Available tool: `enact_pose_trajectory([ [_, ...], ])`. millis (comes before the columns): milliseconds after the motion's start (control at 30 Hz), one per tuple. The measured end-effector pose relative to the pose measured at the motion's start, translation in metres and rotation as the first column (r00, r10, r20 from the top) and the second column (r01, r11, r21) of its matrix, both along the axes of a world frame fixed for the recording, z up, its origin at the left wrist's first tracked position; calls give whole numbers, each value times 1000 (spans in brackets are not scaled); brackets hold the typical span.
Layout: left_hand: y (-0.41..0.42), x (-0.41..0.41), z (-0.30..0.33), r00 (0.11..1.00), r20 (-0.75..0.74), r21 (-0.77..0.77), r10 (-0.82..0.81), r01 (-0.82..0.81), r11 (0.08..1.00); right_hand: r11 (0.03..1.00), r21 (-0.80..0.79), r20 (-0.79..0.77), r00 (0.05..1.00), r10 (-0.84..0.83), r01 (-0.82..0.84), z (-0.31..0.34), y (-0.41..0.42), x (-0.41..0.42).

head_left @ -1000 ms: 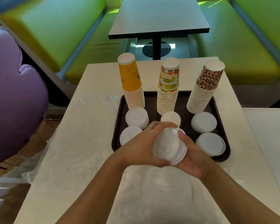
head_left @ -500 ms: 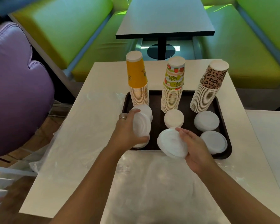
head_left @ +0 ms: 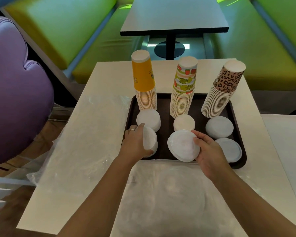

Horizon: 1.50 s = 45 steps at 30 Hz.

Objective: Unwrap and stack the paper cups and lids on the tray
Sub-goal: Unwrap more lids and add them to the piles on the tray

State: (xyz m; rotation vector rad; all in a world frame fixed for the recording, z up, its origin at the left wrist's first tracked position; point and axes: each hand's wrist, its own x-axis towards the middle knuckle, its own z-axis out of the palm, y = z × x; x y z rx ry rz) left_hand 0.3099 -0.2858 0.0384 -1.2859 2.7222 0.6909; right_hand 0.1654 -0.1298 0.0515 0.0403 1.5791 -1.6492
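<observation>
We are looking down at a dark tray [head_left: 238, 165] on a white table [head_left: 99, 79]. Our left hand [head_left: 135, 144] is gripping a short stack of white lids [head_left: 150, 141] at the tray's near-left corner, tipped on edge with its flat face turned right. Our right hand [head_left: 207, 151] is gripping a second lid stack [head_left: 181, 145] at the near middle, tilted, its face turned up and left. Three upside-down cup stacks [head_left: 183, 93] are standing upright along the far edge.
</observation>
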Motion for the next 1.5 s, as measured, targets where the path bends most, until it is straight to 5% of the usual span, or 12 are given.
enact_pose_trajectory([
  [133,1,3,0,999,-33,-2,21,-22,1000,1000,-24,24,1000,6,-5,-2,-3,-2],
  [233,-1,2,20,935,-342,-5,89,-97,995,1000,-30,51,999,5,-4,-1,-12,-6],
  [300,-4,-4,38,860,-487,119,155,-110,987,999,-47,67,998,18,-15,1,-26,-9],
  [467,-22,-24,59,830,-455,478,323,-79,875,991,-109,57,995,82,-75,17,-82,-13],
  [600,-49,-35,57,797,-479,429,368,-153,890,967,46,-115,960,255,-251,31,-124,-15],
  [733,-72,-40,40,794,-435,383,425,-264,885,841,337,-348,774,529,-424,18,-147,-21],
  [1067,-78,-44,6,902,-285,117,325,-304,946,820,460,-540,625,564,-342,-16,-152,-15],
  [1400,-71,-43,-1,939,-196,128,281,-260,957,792,516,-517,618,592,-328,-24,-148,-14],
  [1500,-62,-44,10,899,-313,49,305,-306,951,802,501,-493,655,572,-324,-21,-142,-16],
])
